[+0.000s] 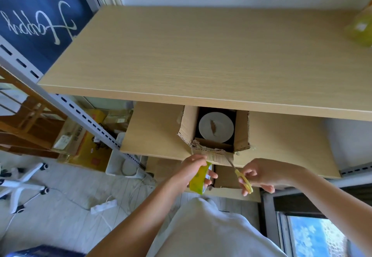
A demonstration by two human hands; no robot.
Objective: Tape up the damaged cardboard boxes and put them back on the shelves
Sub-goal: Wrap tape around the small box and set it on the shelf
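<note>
An open, torn cardboard box [242, 131] stands on the middle shelf [157, 133], partly under the top shelf [181, 51]. A white plate [216, 127] lies inside it. My left hand [196, 169] grips a yellow-green tape roll [199, 179] just below the box's ragged front flap [213, 154]. My right hand [261, 173] holds yellow-handled scissors [244, 181], blades pointing up at the flap's right end. A strip of tape seems to run along the flap between the hands.
A lower shelf holds another cardboard box [226, 177]. A grey slotted upright [84, 113] runs diagonally on the left. On the floor are a white bin [118, 162], a power strip [103, 206], cables and a chair base [22, 184]. A yellow bag [360, 29] sits at the top right.
</note>
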